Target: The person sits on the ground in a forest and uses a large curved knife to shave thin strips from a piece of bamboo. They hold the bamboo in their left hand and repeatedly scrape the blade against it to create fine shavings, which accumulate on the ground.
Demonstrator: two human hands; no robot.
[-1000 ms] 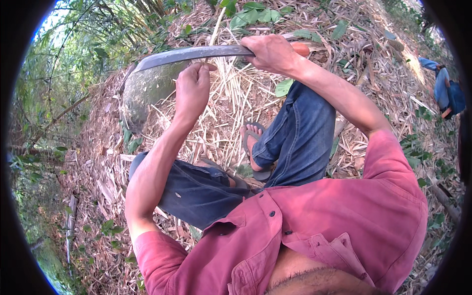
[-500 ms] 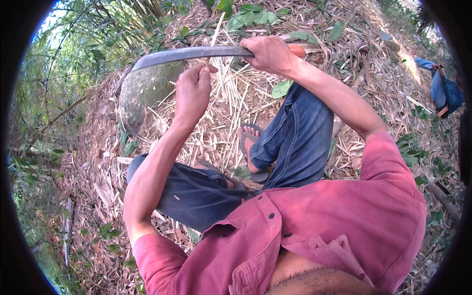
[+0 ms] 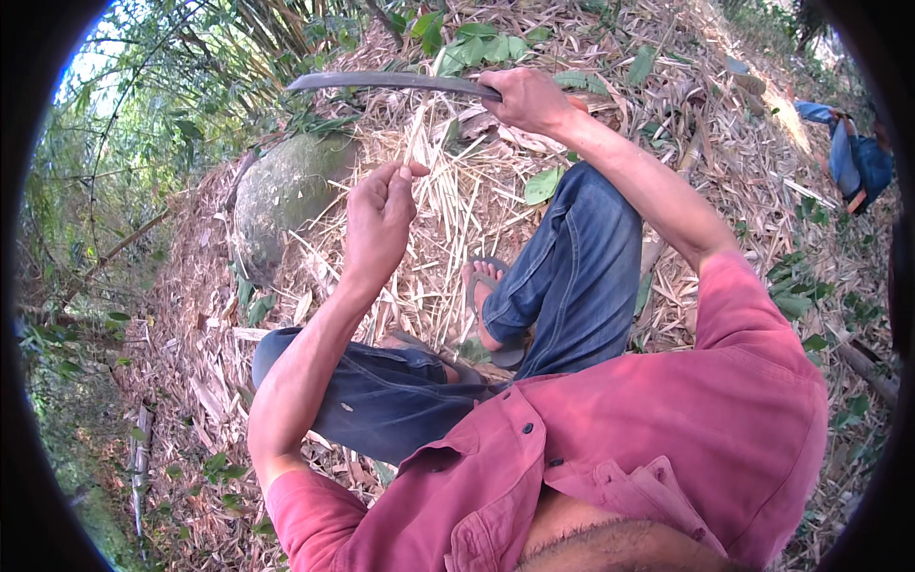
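Observation:
My right hand [image 3: 530,99] is wrapped around the handle of a machete. Its long, slightly curved dark blade [image 3: 396,82] points left, and a bit of the orange handle [image 3: 576,103] shows behind my fist. Below the blade, my left hand [image 3: 377,212] is closed, thumb against the fingers, pinching a thin pale strip [image 3: 416,133] that looks like split bamboo. The strip rises from the fingertips towards the blade; whether the two touch I cannot tell. Loose pale strips [image 3: 448,224] lie scattered on the ground beneath my hands.
A large rounded mossy rock [image 3: 291,195] sits left of my left hand. My sandalled foot [image 3: 484,286] and bent knees are close below the hands. Green leaves [image 3: 484,46] lie beyond the blade, bamboo stems stand at far left, and blue clothing [image 3: 858,164] appears at far right.
The machete has moved up and slightly right, away from my left hand, and its blade now shows more edge-on. My left hand has shifted slightly down and right, still closed.

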